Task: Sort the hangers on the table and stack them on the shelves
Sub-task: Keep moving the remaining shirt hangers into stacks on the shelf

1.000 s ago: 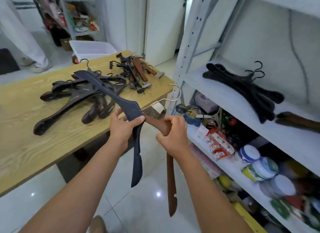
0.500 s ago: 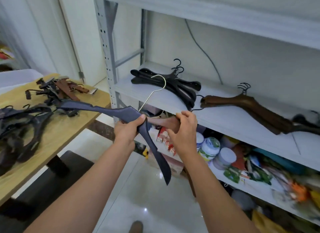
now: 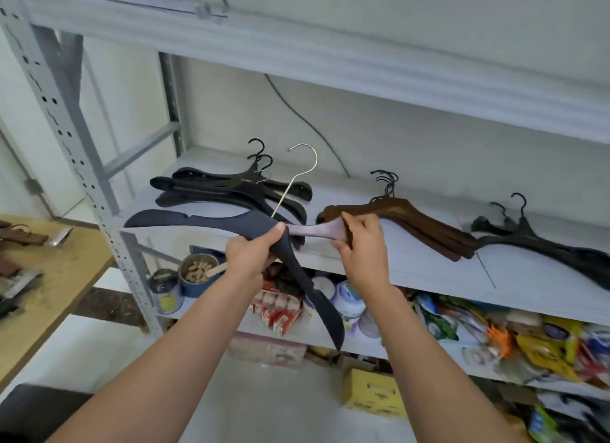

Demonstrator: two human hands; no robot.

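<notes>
Both forearms (image 3: pixel 198 337) reach forward, left hand (image 3: pixel 252 256) and right hand (image 3: pixel 364 248) level, fingers (image 3: pixel 355 221) curled in grips.

Matt, dark plastic on the blue hanger (image 3: pixel 204 220) gripped by the left hand (image 3: pixel 254 261). Smooth finish with a pale sheen on the pale hanger (image 3: pixel 317 229) pinched in the right hand (image 3: pixel 363 251). Thin hook (image 3: pixel 305 165) of bright, polished metal above both. Grey painted metal, matt, for the shelf (image 3: pixel 429 267). Slightly glossy plastic on the black hangers (image 3: pixel 231 188); dull wood on the brown hangers (image 3: pixel 412 221). Pale, grained wood for the tabletop (image 3: pixel 66 277). Glossy white tile on the floor (image 3: pixel 264 403). Yellow cardboard for the box (image 3: pixel 373 393).
</notes>
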